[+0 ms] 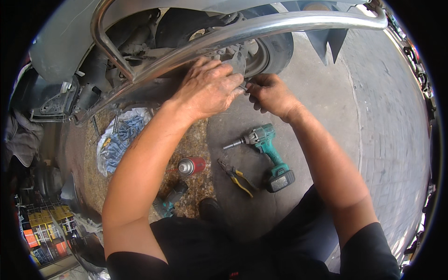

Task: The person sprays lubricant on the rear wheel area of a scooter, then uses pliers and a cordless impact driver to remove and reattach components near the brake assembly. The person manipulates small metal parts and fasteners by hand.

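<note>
My left hand [210, 88] reaches under a chrome rail [280, 22] beside a scooter's wheel [268, 53]. Its fingers are bent and closed, and what lies in them is hidden. Right against it, my right hand [271, 97] pinches a small, thin, dark piece [243, 87], too small to name, between thumb and forefinger. Below the hands, a teal cordless impact wrench [268, 147] with a long socket lies on the concrete. Pliers with yellow-and-black handles [239, 179] rest next to it, their jaws toward the wheel.
A red spray can [192, 165] stands on a stained brown mat [198, 140]. Blue and white rags [122, 140] lie farther left, and another teal tool [168, 200] is partly behind my left arm. Grey body panels [65, 42] overhang the upper left. Boxed goods [44, 228] fill a lower-left shelf.
</note>
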The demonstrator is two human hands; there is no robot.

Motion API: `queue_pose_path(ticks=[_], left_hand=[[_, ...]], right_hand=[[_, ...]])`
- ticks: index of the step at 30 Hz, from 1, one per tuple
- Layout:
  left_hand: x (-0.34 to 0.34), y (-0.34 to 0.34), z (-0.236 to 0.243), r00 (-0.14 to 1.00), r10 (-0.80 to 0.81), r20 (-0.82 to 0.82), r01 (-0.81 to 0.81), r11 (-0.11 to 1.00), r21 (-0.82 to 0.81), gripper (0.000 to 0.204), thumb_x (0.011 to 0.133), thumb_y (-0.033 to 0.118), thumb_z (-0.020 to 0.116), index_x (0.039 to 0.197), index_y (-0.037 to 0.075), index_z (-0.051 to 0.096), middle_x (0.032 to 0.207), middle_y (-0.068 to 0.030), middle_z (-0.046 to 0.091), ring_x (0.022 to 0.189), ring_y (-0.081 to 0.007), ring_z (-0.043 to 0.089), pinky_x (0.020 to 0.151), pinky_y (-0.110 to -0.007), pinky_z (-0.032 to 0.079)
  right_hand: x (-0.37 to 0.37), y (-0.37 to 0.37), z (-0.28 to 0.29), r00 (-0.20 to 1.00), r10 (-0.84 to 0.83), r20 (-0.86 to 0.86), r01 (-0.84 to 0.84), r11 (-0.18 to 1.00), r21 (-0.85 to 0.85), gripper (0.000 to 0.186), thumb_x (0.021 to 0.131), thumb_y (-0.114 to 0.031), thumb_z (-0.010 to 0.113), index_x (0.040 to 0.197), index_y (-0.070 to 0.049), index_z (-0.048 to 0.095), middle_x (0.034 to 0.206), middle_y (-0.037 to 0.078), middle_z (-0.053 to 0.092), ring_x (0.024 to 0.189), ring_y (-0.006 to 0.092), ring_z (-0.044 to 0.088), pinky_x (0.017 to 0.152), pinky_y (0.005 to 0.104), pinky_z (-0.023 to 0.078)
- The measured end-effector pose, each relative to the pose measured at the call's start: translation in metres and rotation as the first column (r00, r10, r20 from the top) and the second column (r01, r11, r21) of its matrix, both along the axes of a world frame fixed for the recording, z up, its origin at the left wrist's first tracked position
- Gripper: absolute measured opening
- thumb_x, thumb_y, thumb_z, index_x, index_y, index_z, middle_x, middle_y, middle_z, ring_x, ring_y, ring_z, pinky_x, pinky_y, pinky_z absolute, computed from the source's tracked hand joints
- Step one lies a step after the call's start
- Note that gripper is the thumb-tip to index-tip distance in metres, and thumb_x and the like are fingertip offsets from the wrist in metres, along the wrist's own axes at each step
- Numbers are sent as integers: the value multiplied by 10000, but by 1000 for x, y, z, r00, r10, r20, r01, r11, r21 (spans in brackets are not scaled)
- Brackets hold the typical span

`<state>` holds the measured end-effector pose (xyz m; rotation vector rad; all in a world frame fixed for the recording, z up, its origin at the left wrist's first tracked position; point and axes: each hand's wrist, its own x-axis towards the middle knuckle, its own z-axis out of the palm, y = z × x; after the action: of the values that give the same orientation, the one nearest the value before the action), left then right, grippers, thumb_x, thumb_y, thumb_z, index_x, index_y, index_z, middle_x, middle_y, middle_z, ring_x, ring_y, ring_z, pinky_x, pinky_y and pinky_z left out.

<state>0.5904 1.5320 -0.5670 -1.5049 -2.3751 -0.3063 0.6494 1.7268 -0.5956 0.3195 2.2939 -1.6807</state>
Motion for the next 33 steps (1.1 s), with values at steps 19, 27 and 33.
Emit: queue_pose_path(ticks=[19,27,33], left_hand=[[8,17,-3,983,-13,183,-2,997,81,198,883,233,655,965,53,658,846,-173,684,848,-372,705,737,-508,564],[1,17,-22,992,-30,122,31,1000,-5,287,857,295,720,1041,80,672,931,-140,698,943,-332,694,795,-469,569],[-8,17,-25,1000,-5,-13,7,986,168,210,894,109,611,1084,54,682,1036,-169,668,954,-345,679,815,-478,565]], right_hand=[[6,6,-10,994,58,-93,-51,996,71,168,881,-130,620,904,35,645,761,79,637,611,143,610,511,279,486],[14,10,-17,988,144,-57,-131,974,184,190,895,-94,592,978,55,674,770,93,671,622,160,631,577,312,518],[18,8,-13,980,194,-42,-176,947,268,210,954,-166,622,937,38,665,758,105,663,643,167,634,634,343,517]])
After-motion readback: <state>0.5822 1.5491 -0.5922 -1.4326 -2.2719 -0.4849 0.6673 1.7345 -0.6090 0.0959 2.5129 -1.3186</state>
